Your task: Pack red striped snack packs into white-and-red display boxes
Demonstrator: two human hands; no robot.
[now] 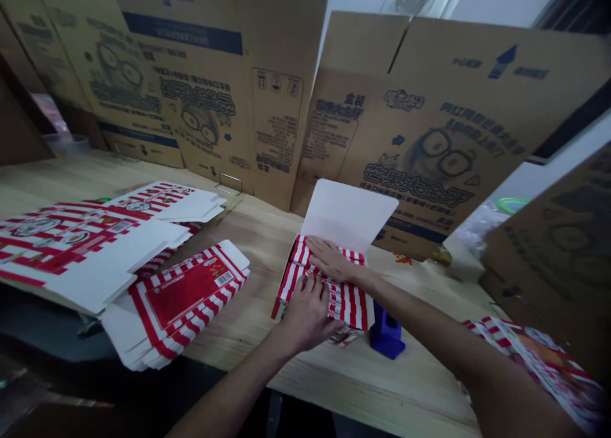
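Observation:
A red-and-white striped carton (351, 301) lies on the wooden table (267, 234) in front of me, its white flap (351, 212) standing up at the far side. My right hand (329, 258) lies flat on the carton's far part, fingers stretched out. At the near left edge of the same carton, my left hand (305, 310) has its fingers curled and pressing on it. A blue object (386, 336) stands just right of the carton, under my right forearm.
Stacks of flat striped cartons lie at the left (76, 247) and near left (184, 298), more at the right edge (544, 361). Large brown shipping boxes (429, 126) stand along the back and right. A green ring (512, 204) sits behind.

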